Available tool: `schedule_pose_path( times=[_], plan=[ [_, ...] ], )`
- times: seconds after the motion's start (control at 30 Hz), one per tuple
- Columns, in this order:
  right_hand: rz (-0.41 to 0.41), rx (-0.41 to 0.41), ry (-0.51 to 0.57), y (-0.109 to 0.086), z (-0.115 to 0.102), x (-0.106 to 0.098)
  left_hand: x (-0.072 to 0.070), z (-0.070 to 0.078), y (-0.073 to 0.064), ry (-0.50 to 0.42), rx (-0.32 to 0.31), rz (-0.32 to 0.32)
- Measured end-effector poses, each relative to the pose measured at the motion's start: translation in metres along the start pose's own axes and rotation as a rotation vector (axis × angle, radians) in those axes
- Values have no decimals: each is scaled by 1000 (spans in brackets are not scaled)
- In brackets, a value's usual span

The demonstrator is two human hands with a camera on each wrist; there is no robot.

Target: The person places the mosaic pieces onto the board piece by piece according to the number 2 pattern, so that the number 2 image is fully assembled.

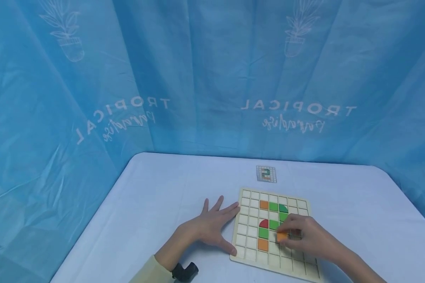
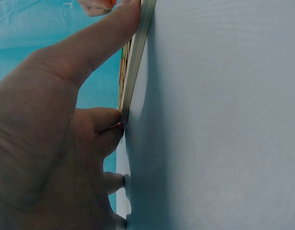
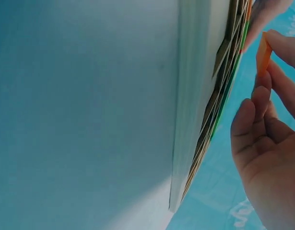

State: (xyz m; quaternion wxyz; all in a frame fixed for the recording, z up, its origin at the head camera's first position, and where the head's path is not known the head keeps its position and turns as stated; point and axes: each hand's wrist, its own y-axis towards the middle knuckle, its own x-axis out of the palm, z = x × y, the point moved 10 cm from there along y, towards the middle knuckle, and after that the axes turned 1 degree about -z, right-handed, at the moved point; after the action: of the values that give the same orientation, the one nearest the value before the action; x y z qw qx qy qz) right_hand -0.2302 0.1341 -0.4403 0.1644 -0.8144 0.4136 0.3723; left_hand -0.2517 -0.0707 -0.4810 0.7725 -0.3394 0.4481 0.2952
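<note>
A square wooden grid board (image 1: pixel 246 230) lies on the table, with orange, green and red tiles set in some of its cells. My right hand (image 1: pixel 306 236) is over the board's right half and pinches an orange square tile (image 1: pixel 281 236) between thumb and fingers; the right wrist view shows this orange tile (image 3: pixel 264 53) held clear of the grid. My left hand (image 1: pixel 212 228) spreads its fingers at the board's left edge, the thumb touching near the lower corner. In the left wrist view, the thumb and a fingertip meet the board's side (image 2: pixel 137 57).
Behind the board lies a small pattern card (image 1: pixel 266 174) with a grid and a coloured figure. A white cloth covers the table (image 1: pixel 156 196). Blue printed curtains (image 1: pixel 212 78) hang at the back and sides. A black device (image 1: pixel 185 272) sits by the left wrist.
</note>
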Motion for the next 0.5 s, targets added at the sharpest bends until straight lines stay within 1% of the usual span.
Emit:
schedule_pose_path(
  times=[0.07,0.2,0.5],
  plan=[
    [-15,-9,5,1,-3,4,0,0,0,-1,0,1],
    [-41,-25,-19,4,-7,11,0,0,0,-3,0,-1],
    [-88,-8,-123,11,-12,26,0,-1,1,-4,0,-5]
  ],
)
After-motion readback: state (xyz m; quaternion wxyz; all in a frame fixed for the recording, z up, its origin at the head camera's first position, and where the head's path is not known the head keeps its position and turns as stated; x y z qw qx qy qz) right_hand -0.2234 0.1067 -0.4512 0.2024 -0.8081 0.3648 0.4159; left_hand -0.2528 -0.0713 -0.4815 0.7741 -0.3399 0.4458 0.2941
